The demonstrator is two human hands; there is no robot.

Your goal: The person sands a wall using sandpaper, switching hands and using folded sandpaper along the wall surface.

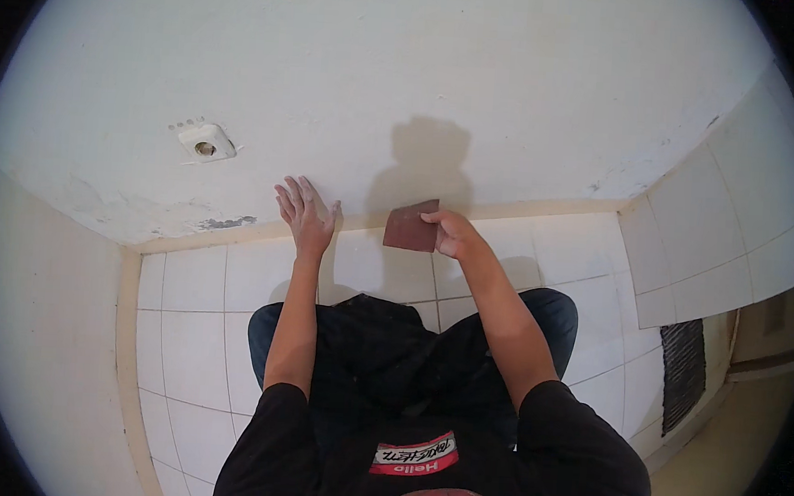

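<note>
In my right hand (449, 233) is a reddish-brown sheet of sandpaper (410, 227), pinched at its right edge between thumb and fingers. The sheet hangs roughly flat in front of the wall's lower part, and I cannot tell whether it touches the wall. My left hand (306, 217) is spread with its fingers pointing up, at or close to the white wall (334, 90) just above the baseboard. Pale dust coats the left fingers. Nothing is held in that hand.
A white wall socket (206, 143) sits left of my hands. Peeling paint (228, 223) shows low on the wall near the left corner. White floor tiles (181, 353) lie around my crossed legs. A dark striped mat (683, 375) is at the right, by a doorway.
</note>
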